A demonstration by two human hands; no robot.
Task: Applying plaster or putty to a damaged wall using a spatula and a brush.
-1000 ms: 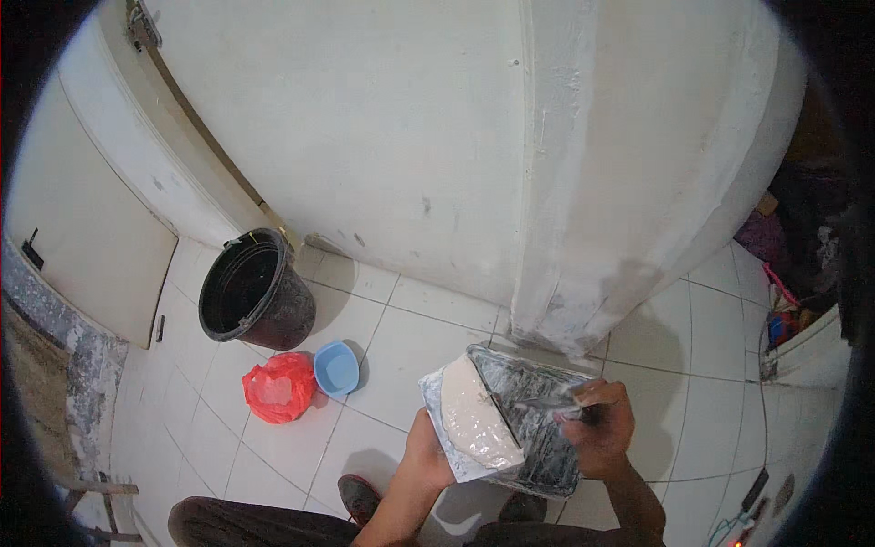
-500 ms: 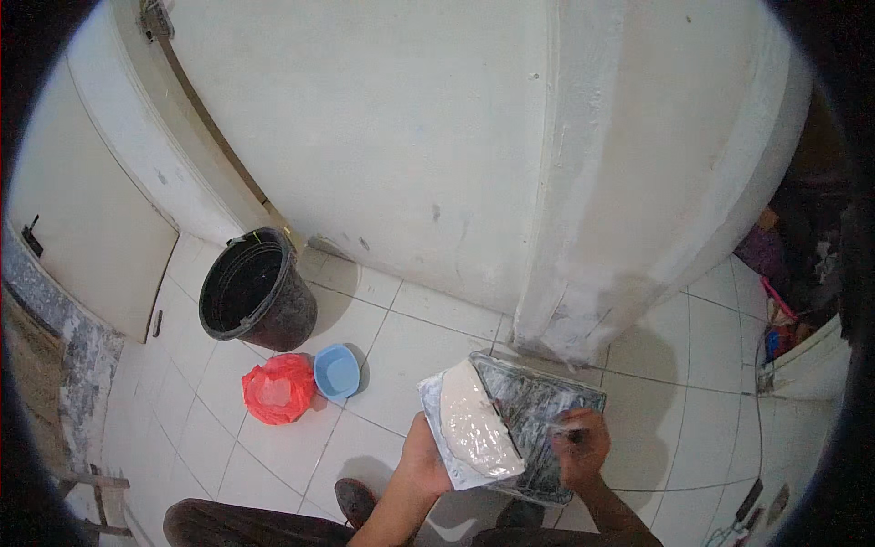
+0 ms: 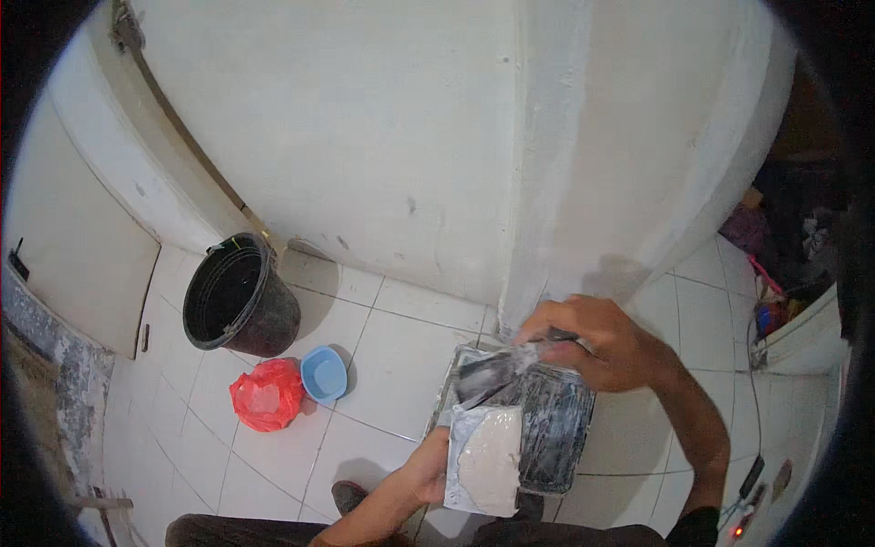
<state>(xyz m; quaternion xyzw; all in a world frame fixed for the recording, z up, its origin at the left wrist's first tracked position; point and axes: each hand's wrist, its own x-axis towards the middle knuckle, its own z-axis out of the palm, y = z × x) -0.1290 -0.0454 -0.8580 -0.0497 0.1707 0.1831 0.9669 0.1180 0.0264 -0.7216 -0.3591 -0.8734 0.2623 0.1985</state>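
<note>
Creamy white paste lay on a flat board at lower centre of the frame, its left side clasped by the left hand. Right of centre, the right hand was closed around a putty knife, its blade over a dark, smeared tray. A black bucket stood at middle left.

A: Where is the camera mounted?
B: On the person's head, left of a pair, aimed downward and ahead.
A: Coverage?
B: Wide fisheye: left hand and right hand close, below centre; floor beyond; wall across the top
</note>
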